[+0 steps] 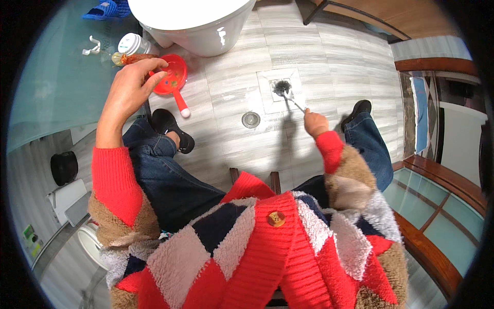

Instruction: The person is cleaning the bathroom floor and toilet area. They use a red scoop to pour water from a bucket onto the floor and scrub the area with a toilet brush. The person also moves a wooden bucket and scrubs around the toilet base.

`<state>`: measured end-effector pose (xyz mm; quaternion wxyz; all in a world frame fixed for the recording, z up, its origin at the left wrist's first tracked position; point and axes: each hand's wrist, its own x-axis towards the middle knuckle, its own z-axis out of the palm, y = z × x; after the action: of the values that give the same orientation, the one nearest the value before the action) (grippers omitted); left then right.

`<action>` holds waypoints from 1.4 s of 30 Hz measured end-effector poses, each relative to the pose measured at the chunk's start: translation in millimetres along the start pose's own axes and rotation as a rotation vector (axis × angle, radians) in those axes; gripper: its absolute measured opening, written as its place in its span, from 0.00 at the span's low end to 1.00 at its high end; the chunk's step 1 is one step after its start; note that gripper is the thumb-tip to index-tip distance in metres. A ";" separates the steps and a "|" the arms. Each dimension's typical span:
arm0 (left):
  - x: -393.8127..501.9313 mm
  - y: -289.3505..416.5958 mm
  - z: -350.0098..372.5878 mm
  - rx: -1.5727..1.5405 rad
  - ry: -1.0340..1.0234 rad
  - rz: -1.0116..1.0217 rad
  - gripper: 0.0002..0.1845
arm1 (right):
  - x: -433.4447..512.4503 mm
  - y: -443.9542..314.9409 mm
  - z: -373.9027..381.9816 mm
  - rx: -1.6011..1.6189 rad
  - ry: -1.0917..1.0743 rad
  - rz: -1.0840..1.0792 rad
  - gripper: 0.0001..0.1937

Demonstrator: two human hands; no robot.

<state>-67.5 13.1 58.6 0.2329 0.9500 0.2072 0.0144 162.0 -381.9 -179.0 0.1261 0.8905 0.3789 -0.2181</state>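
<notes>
My right hand (316,123) grips the light-coloured handle of a scrub brush (296,103). Its round black bristle head (281,87) rests on a square tile inset (266,77) in the floor, which looks like a drain cover. A round metal floor drain (251,120) lies nearer to me, left of the brush. My left hand (133,83) is raised, thumb and fingers apart, and nothing can be seen held in it. Below it, partly covered by the fingers, is a red plastic dipper (178,79) with a white-tipped handle (181,104).
A white toilet (208,38) stands ahead. Left are a glass panel (65,96), a white hook (92,46), a white-lidded tub (133,44) and blue slippers (104,9). A wooden cabinet (378,15) is at the far right. Wood-framed glass (436,208) stands to my right.
</notes>
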 end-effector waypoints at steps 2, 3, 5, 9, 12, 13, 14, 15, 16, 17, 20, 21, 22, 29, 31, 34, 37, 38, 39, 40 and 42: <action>-3.1 0.2 -0.3 -0.006 -0.023 -0.003 0.13 | 2.1 0.3 2.2 -0.002 -0.158 0.039 0.13; -2.3 0.5 0.7 -0.022 -0.033 0.001 0.13 | 3.4 1.8 1.9 0.030 -0.216 -0.049 0.14; 0.1 0.9 0.4 -0.012 -0.005 0.003 0.13 | 6.0 -0.4 1.8 -0.037 -0.172 0.001 0.16; 2.6 4.0 1.6 0.025 -0.002 0.025 0.13 | 4.1 -2.9 -0.3 -0.007 -0.095 0.001 0.15; 1.2 5.9 4.6 -0.002 -0.032 0.005 0.13 | -4.0 -2.7 1.2 0.033 -0.219 0.035 0.16; 2.0 6.0 6.2 -0.014 -0.034 0.006 0.13 | -5.9 -1.1 1.8 0.060 -0.268 -0.039 0.16; 2.8 5.9 6.5 -0.031 -0.021 0.030 0.13 | -7.5 -2.7 3.1 0.015 -0.275 0.025 0.15; 3.0 5.9 6.4 -0.007 -0.034 0.007 0.13 | -7.9 -3.1 3.0 0.022 -0.191 0.011 0.15; 4.0 6.0 6.2 0.006 -0.051 0.018 0.13 | -7.9 -5.0 3.1 0.020 -0.195 0.025 0.15; 5.4 6.2 5.7 0.020 -0.067 0.011 0.13 | -5.6 -7.2 2.2 -0.026 -0.224 0.098 0.14; 9.5 9.0 7.6 0.002 -0.029 0.033 0.13 | -1.0 -10.9 -2.0 0.018 -0.219 0.086 0.17; 9.9 10.0 7.7 -0.007 -0.034 0.030 0.13 | 1.0 -12.1 -4.4 0.083 -0.202 0.068 0.17; 9.3 10.8 8.7 -0.011 -0.063 0.020 0.13 | -0.6 -8.0 -7.1 0.060 -0.244 0.113 0.16; 9.5 4.6 7.8 0.006 -0.023 0.054 0.13 | -21.3 39.1 -18.2 0.757 -0.172 0.332 0.18; 9.3 3.5 7.0 -0.018 -0.029 0.036 0.13 | -20.5 45.1 -18.6 0.998 -0.158 0.427 0.19; 9.0 3.7 5.5 -0.014 -0.043 0.028 0.13 | -17.1 44.8 -17.7 1.117 -0.156 0.443 0.20; 8.6 4.0 5.2 -0.001 -0.025 0.052 0.13 | -17.3 42.0 -16.0 1.157 -0.196 0.447 0.20; 8.4 3.7 5.0 0.001 -0.021 0.056 0.13 | -18.1 41.4 -15.7 1.166 -0.217 0.449 0.20; 7.9 3.3 4.9 -0.005 -0.018 0.059 0.13 | -18.5 41.5 -16.0 1.155 -0.221 0.474 0.20; 7.7 2.9 4.6 -0.013 -0.019 0.044 0.13 | -19.2 41.0 -16.4 1.077 -0.196 0.432 0.20; 8.1 2.5 5.0 -0.005 -0.029 0.047 0.13 | -18.9 39.0 -18.6 0.912 -0.157 0.387 0.21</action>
<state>-58.5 12.1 54.7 0.2379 0.9542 0.1814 0.0069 184.2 -413.0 -151.3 -0.2099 0.8898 0.0624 -0.4004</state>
